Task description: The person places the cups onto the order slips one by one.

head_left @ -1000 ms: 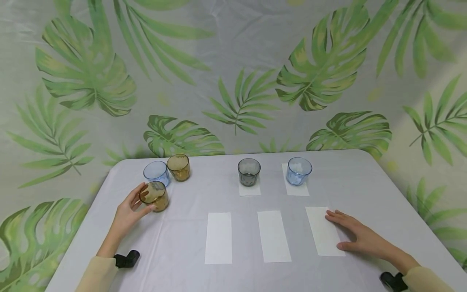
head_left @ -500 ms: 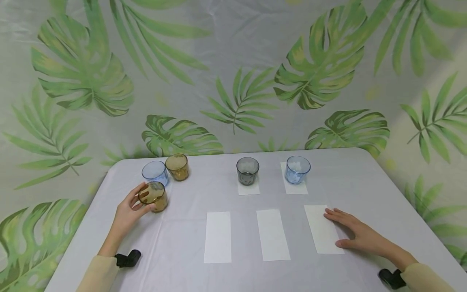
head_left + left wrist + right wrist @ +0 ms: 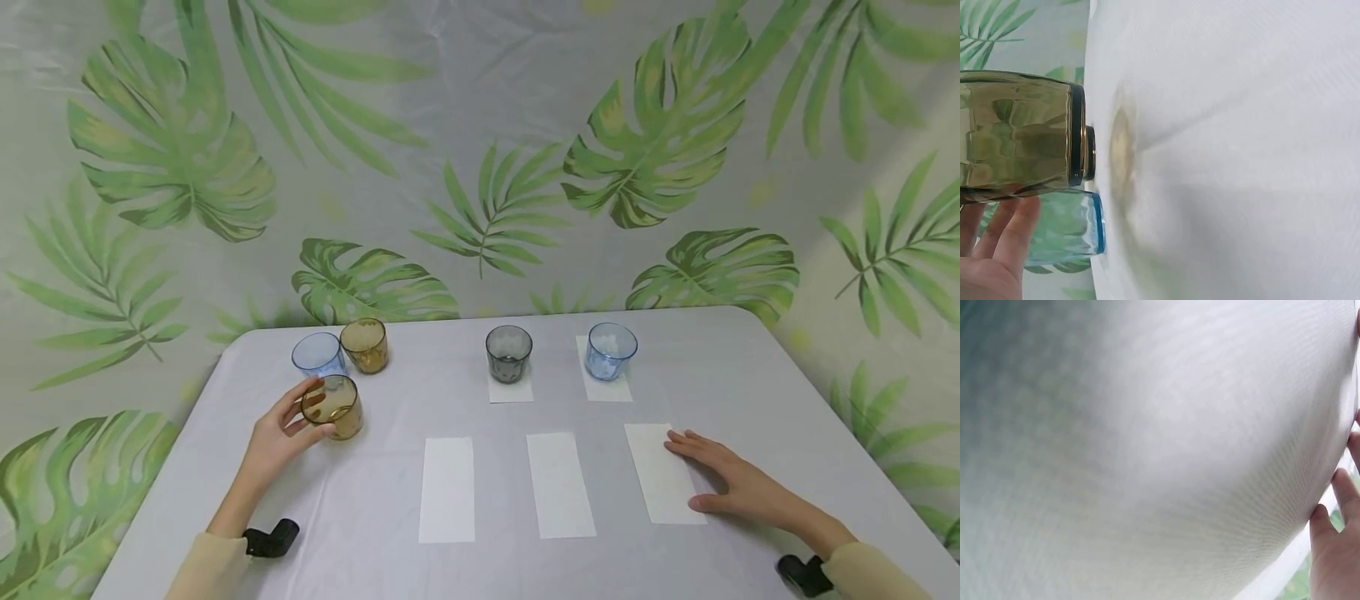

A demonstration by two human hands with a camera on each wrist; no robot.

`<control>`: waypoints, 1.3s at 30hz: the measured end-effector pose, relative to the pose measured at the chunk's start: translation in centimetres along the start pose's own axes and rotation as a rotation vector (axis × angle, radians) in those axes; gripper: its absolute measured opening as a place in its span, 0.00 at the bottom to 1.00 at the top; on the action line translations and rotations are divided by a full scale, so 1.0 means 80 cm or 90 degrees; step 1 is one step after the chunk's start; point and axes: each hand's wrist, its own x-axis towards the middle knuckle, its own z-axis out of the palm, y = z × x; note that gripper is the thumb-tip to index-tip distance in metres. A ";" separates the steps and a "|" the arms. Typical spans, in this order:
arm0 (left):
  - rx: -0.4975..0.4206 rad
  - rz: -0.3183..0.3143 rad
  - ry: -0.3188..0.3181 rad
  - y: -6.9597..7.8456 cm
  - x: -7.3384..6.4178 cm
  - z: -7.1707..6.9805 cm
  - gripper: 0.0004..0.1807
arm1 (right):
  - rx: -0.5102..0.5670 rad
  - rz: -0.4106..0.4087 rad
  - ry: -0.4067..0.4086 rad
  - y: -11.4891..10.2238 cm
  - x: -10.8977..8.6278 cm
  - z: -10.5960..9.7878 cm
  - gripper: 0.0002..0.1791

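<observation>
My left hand grips an amber glass tumbler from its left side, thumb in front and fingers behind. In the left wrist view a narrow gap shows between the base of this tumbler and the white cloth. Just behind it stands a blue tumbler, partly covered by the hand, with a second amber tumbler close to its right. On the table's right side my right hand rests with spread, relaxed fingers at the edge of a white paper slip, holding nothing.
A grey tumbler and another blue tumbler stand on paper slips at the back. Two more slips, one left and one middle, lie in the front row. A leaf-patterned backdrop rises behind the table.
My left hand has moved a little to the right with the amber tumbler, away from the left blue one. The right hand has stayed in place.
</observation>
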 end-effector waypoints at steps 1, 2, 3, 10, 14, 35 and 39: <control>0.000 0.006 -0.004 0.003 0.000 0.003 0.41 | -0.003 -0.003 0.000 0.000 0.000 0.000 0.40; 0.001 0.011 -0.009 0.005 0.001 0.005 0.41 | -0.005 -0.005 0.001 0.000 0.000 0.000 0.40; 0.001 0.015 -0.015 0.008 0.001 0.008 0.41 | -0.007 -0.009 0.003 0.000 0.000 0.000 0.40; -0.010 0.050 -0.058 0.027 0.003 0.030 0.40 | -0.004 -0.007 0.005 -0.005 0.001 -0.002 0.39; -0.021 0.066 -0.079 0.035 0.005 0.042 0.41 | -0.003 0.001 0.004 -0.007 0.001 -0.002 0.39; -0.091 0.110 -0.208 0.073 0.030 0.122 0.41 | -0.003 0.028 -0.007 -0.011 0.001 -0.006 0.39; -0.109 0.117 -0.231 0.080 0.034 0.141 0.41 | 0.002 0.024 -0.003 -0.011 0.000 -0.006 0.39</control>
